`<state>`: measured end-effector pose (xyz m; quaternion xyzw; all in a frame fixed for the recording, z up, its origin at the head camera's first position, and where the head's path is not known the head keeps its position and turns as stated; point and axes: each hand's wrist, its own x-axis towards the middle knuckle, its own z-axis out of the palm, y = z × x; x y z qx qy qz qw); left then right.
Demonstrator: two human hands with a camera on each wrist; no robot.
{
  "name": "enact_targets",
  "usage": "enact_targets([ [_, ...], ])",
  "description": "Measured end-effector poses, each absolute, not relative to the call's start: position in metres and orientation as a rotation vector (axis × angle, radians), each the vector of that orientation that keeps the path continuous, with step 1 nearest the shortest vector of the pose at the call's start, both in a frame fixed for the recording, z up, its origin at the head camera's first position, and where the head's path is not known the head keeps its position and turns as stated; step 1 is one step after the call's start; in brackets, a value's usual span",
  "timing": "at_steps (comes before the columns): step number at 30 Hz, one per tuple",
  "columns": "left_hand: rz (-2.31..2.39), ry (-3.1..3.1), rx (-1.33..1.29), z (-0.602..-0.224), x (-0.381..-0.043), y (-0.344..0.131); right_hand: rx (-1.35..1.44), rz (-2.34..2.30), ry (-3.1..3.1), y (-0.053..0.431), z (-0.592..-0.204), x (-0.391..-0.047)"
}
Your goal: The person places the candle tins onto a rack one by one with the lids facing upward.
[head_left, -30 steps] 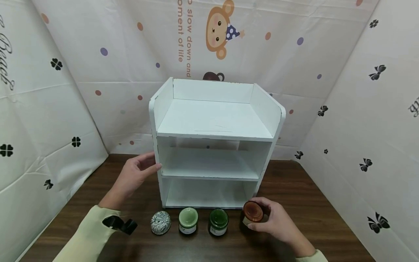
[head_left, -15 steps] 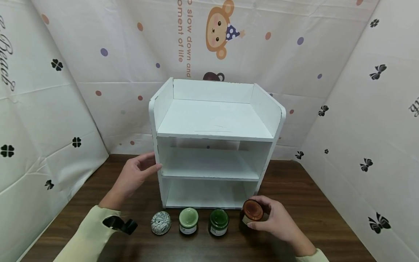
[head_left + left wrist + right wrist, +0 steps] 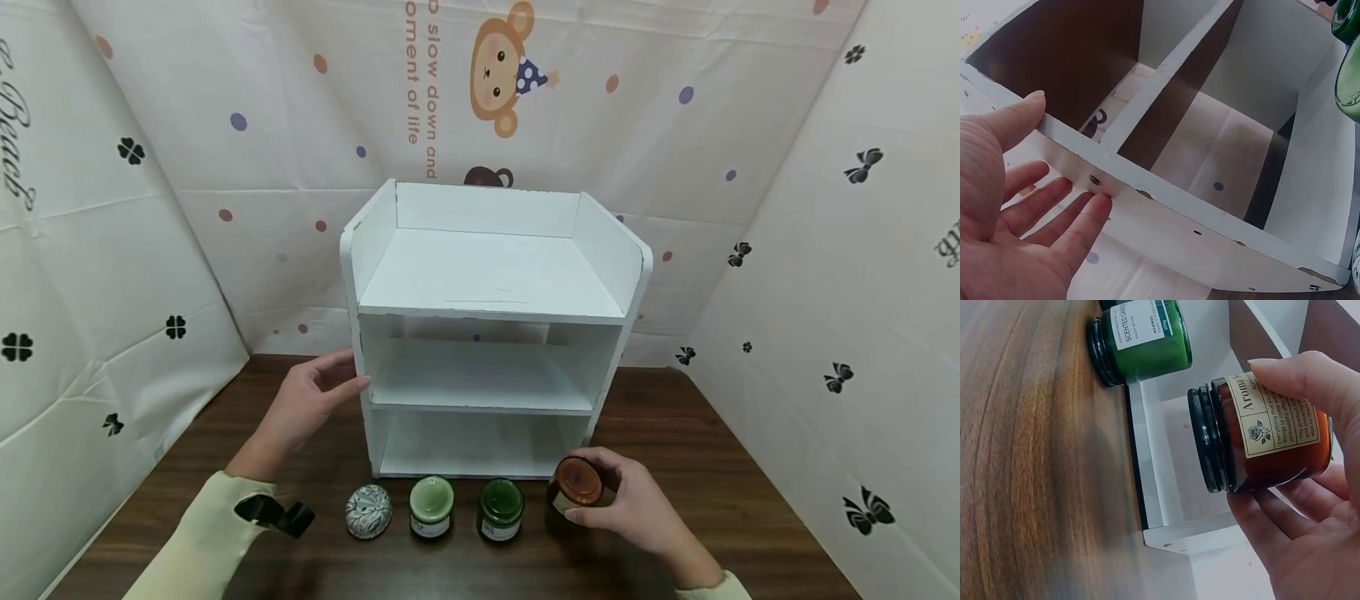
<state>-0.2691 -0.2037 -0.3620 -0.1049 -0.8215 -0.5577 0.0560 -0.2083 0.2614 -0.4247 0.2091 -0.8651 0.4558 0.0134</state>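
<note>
My right hand (image 3: 626,504) grips an amber glass candle jar (image 3: 1272,450) with a cream label. Its black lid faces the wood, and in the right wrist view the jar appears to be off the tabletop. My left hand (image 3: 303,400) rests at the left side of a white shelf unit (image 3: 480,408). In the left wrist view the thumb lies at the front edge and the loosely spread fingers are along the outer side panel. A dark green candle jar (image 3: 501,508), a light green jar (image 3: 431,506) and a round grey-white leaf-patterned tin (image 3: 368,511) stand before the unit.
Dark brown wood tabletop (image 3: 675,433) lies under everything. Printed white cloth (image 3: 262,167) hangs behind and on both sides. The unit has an upper tray and two compartments below. A black strap with a camera (image 3: 275,514) is on the left sleeve.
The amber jar has shifted very slightly left and tilted a little in my right hand. The left hand and the other things look unmoved.
</note>
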Motion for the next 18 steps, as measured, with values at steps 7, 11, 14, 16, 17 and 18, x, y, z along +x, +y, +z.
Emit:
enact_targets([
  [7, -1.697, -2.470, -0.350, -0.3629, -0.2690, -0.2036, 0.560, 1.454, -2.699, 0.2607, -0.4254, -0.2097],
  [11, -1.699, -2.461, -0.358, -0.3625, -0.2687, -0.2038, 0.557, 1.450, -2.697, 0.2609, -0.4262, -0.2101],
  [14, -1.696, -2.465, -0.360, -0.3623, -0.2687, -0.2040, 0.569, 1.456, -2.686, 0.2610, -0.4272, -0.2103],
  [16, -1.697, -2.466, -0.361, -0.3627, -0.2692, -0.2042, 0.577, 1.460, -2.681, 0.2610, -0.4273, -0.2105],
  [17, -1.697, -2.467, -0.363, -0.3629, -0.2694, -0.2043, 0.581, 1.461, -2.678, 0.2610, -0.4275, -0.2107],
  [18, -1.696, -2.467, -0.365, -0.3632, -0.2697, -0.2042, 0.585, 1.463, -2.675, 0.2608, -0.4276, -0.2108],
])
